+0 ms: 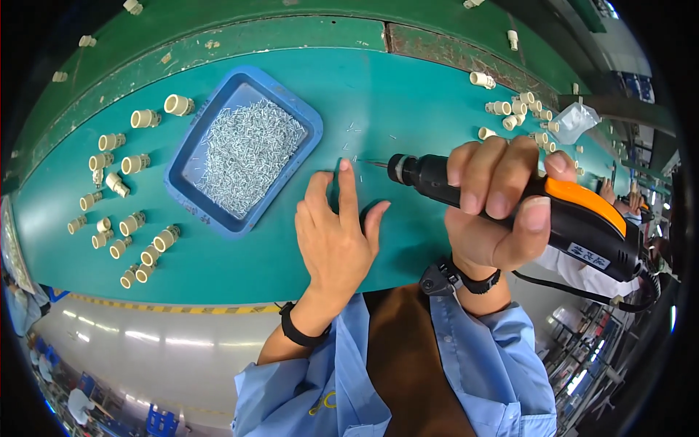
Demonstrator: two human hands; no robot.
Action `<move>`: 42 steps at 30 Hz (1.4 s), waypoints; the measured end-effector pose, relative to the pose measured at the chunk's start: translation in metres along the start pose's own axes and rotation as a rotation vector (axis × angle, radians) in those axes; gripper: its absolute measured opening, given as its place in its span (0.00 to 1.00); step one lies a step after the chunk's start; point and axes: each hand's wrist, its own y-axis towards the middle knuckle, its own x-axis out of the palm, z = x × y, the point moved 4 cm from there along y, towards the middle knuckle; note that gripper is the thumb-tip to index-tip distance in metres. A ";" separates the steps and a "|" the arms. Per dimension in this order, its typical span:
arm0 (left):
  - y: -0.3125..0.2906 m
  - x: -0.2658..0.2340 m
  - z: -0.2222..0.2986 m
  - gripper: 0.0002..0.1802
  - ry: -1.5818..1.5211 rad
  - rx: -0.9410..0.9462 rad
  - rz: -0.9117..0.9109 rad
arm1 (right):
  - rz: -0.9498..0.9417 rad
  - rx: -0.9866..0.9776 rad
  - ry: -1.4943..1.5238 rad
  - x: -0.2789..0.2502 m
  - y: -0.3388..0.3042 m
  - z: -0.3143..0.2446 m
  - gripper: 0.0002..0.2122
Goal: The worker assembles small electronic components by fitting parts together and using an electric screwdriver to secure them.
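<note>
My right hand grips a black and orange electric screwdriver, its thin bit pointing left over the table. Close to the bit's tip lie a few loose small silver screws. My left hand rests palm down with fingers extended, the index fingertip beside those screws. Whether it touches one I cannot tell. To the left of this hand stands a blue plastic tray holding a heap of silver screws.
Several cream ribbed plastic fittings stand and lie left of the tray. More fittings sit at the far right, near a clear plastic bag. A green ledge borders the far side. Another person's hands show at the right. The screwdriver's black cord hangs at right.
</note>
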 end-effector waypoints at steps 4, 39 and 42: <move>0.000 0.001 0.000 0.36 0.022 -0.013 -0.029 | -0.087 -0.001 -0.045 -0.001 0.002 0.012 0.17; 0.003 0.005 0.085 0.19 -0.496 0.207 0.060 | 0.131 -0.084 0.112 -0.066 -0.032 -0.102 0.17; -0.001 0.012 0.087 0.16 -0.536 0.238 0.083 | 0.143 -0.087 0.124 -0.070 -0.036 -0.107 0.18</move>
